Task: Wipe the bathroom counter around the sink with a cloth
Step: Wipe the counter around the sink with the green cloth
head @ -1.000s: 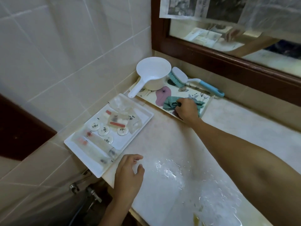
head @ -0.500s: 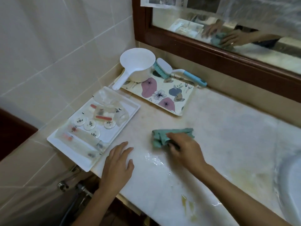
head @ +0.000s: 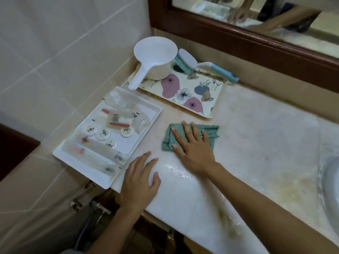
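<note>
Nearest, the left hand (head: pixel 139 182) lies palm down on the front edge of the pale marble surface (head: pixel 266 143), fingers straight and holding nothing. Just beside it a patch of water (head: pixel 176 169) glistens, and further right, toward the sink (head: pixel 330 189) at the frame's edge, yellowish stains (head: pixel 286 191) mark the stone. Just beyond the water, the right hand (head: pixel 194 149) is spread flat on the teal cloth (head: pixel 211 132), fingers splayed and pressing it to the surface rather than gripping it. The cloth lies crumpled between the two trays and the water. The wiping looks barely started: the wet patch and the stains near the sink are untouched, so most of the surface around the basin seems left to do. At the left end sits a white tray (head: pixel 60 154) holding round white lidded pots (head: pixel 103 133), clear packets and long wrapped toiletries whose contents are too blurred to name. Further back a floral tray (head: pixel 218 99) carries a white dipper (head: pixel 156 55) in its far left corner, handle reaching out over the rim, and a scrub brush (head: pixel 185 60) touching it, its blue handle lying over the far rim. Behind both runs the wood-framed mirror (head: pixel 275 15).
</note>
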